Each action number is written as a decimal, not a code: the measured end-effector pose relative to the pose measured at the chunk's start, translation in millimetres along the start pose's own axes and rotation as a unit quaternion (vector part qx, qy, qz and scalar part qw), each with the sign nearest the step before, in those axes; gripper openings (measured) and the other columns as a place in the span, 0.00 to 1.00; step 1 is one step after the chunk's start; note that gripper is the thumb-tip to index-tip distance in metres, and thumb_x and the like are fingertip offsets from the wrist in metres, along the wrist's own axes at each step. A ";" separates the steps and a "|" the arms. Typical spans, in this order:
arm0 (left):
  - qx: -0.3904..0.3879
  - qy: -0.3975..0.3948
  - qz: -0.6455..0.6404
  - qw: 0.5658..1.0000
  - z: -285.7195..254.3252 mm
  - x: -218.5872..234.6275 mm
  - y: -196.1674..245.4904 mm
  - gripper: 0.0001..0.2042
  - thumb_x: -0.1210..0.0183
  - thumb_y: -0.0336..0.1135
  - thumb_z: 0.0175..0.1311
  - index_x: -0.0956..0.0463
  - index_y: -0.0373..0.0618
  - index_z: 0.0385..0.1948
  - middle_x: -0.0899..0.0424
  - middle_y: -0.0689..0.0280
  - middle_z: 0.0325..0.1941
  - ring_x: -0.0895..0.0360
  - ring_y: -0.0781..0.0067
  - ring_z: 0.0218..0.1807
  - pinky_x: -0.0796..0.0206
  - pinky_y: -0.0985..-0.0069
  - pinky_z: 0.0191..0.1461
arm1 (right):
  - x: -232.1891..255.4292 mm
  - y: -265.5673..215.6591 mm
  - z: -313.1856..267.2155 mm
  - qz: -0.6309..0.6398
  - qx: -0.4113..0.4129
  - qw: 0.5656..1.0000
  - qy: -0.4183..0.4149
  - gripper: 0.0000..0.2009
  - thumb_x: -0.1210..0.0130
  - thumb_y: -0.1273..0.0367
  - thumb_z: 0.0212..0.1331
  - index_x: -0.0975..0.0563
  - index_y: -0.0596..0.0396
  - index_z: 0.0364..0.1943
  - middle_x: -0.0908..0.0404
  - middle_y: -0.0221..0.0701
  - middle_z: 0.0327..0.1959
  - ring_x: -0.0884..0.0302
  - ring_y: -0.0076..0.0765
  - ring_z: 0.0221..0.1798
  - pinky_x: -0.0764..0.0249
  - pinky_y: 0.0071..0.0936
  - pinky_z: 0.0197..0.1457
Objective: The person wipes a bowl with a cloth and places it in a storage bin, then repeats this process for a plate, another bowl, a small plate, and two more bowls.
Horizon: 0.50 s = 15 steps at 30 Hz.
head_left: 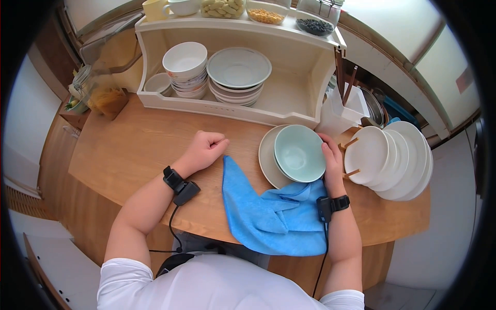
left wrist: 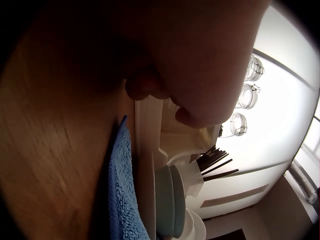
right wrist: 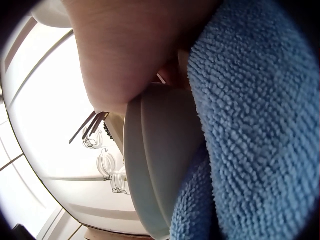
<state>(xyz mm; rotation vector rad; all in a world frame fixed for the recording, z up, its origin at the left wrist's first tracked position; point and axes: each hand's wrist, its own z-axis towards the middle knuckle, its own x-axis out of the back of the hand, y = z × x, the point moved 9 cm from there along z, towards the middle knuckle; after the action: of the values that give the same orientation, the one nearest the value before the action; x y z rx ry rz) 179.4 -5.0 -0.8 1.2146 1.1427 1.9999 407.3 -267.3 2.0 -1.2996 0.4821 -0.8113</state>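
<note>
Two pale green bowls (head_left: 299,153) are nested on a light plate (head_left: 267,155) at the table's right side. My right hand (head_left: 332,160) grips the bowls at their right side, thumb near the rim; most of its fingers are hidden. In the right wrist view, the bowls' outer wall (right wrist: 167,145) lies right under this hand. A blue cloth (head_left: 274,217) is bunched in front of the plate and hangs over the table's front edge. My left hand (head_left: 204,149) rests on the table left of the cloth, its fingers curled in with nothing held.
A cream shelf (head_left: 294,77) at the back holds stacked bowls (head_left: 185,59) and plates (head_left: 239,67), with jars on top. White plates (head_left: 367,155) stand in a wooden rack at the right, near a white chopstick holder (head_left: 343,111). A pasta container (head_left: 107,98) stands at the back left.
</note>
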 end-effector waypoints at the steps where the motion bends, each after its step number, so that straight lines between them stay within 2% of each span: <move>1: -0.011 0.000 0.017 1.000 -1.2 -0.1 3.3 0.19 0.44 0.32 0.69 0.38 0.38 0.17 0.43 0.71 0.15 0.47 0.82 0.22 0.51 0.72 0.25 | 0.1 -0.4 0.1 0.001 0.001 1.000 -0.003 0.18 0.52 0.64 0.73 0.25 0.64 0.57 0.19 0.36 0.53 0.24 0.29 0.55 0.30 0.25 0.60; 5: -0.008 0.011 0.028 1.000 1.0 3.2 0.0 0.18 0.44 0.33 0.69 0.37 0.37 0.18 0.43 0.70 0.15 0.47 0.81 0.22 0.51 0.71 0.25 | -2.8 0.7 -2.0 0.017 -0.019 1.000 -0.007 0.18 0.52 0.64 0.73 0.25 0.63 0.58 0.19 0.36 0.53 0.24 0.29 0.55 0.30 0.25 0.60; 8: 0.021 0.021 -0.025 0.999 6.2 5.3 -15.2 0.18 0.44 0.34 0.70 0.37 0.37 0.19 0.41 0.71 0.15 0.46 0.81 0.22 0.50 0.72 0.25 | -2.5 1.5 0.2 0.009 -0.011 1.000 -0.013 0.19 0.52 0.63 0.72 0.25 0.63 0.58 0.19 0.36 0.53 0.24 0.29 0.55 0.30 0.25 0.61; 10: -0.021 0.008 0.013 1.000 4.8 3.1 -8.6 0.19 0.44 0.35 0.71 0.35 0.39 0.17 0.36 0.72 0.14 0.42 0.83 0.21 0.47 0.74 0.25 | 0.0 5.0 -1.8 0.018 -0.016 1.000 0.001 0.19 0.52 0.63 0.73 0.25 0.63 0.58 0.19 0.36 0.54 0.24 0.29 0.55 0.30 0.25 0.61; 11: -0.015 0.012 0.014 1.000 6.8 3.6 -10.5 0.19 0.44 0.35 0.71 0.35 0.39 0.17 0.36 0.72 0.14 0.42 0.83 0.21 0.47 0.74 0.25 | 1.7 8.1 -0.8 0.022 -0.017 1.000 0.007 0.18 0.51 0.63 0.72 0.25 0.63 0.57 0.19 0.35 0.53 0.24 0.28 0.55 0.30 0.24 0.61; 13: 0.007 0.037 -0.043 0.998 7.6 4.1 -19.5 0.19 0.42 0.34 0.68 0.37 0.36 0.18 0.42 0.65 0.15 0.46 0.78 0.23 0.47 0.69 0.26 | 2.7 8.9 -1.1 0.014 -0.022 1.000 0.003 0.18 0.51 0.63 0.72 0.25 0.63 0.57 0.19 0.35 0.52 0.24 0.28 0.54 0.31 0.24 0.61; 15: -0.011 0.043 -0.045 0.998 7.6 6.1 -20.1 0.19 0.41 0.34 0.68 0.37 0.39 0.17 0.38 0.67 0.14 0.44 0.81 0.22 0.46 0.71 0.25 | 1.9 4.5 -1.4 -0.012 -0.010 1.000 0.004 0.19 0.52 0.63 0.73 0.24 0.63 0.57 0.19 0.35 0.51 0.24 0.28 0.53 0.31 0.24 0.60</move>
<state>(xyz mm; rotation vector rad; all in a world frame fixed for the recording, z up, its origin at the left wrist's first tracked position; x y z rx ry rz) 183.7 12.8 -13.7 1.0562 1.1913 2.0074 408.6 -269.3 -2.5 -1.3240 0.4830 -0.8338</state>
